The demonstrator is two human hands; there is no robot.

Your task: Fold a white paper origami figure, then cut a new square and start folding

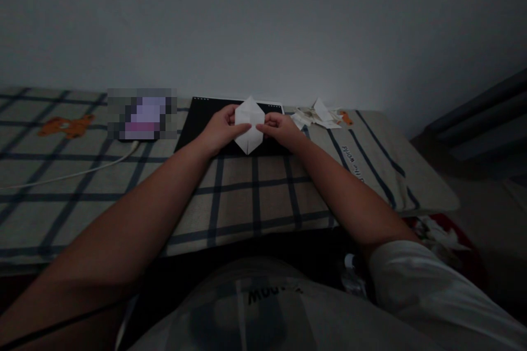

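Several paper pieces (323, 113) right of the folded sheet (250, 114), phone (148, 115) left.

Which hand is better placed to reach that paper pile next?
Probably the right hand: the paper pile lies beside it, farther from the left hand. Both hold the folded paper.

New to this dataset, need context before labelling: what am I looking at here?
No machine here: just a person's two bare hands, seen from a camera worn on the head, looking forward and down. That one view is all there is. The left hand and right hand hold a folded white paper over a black pad. The pad lies on a checked cloth. To the left is a pixelated phone with a white cable; to the right, loose papers.
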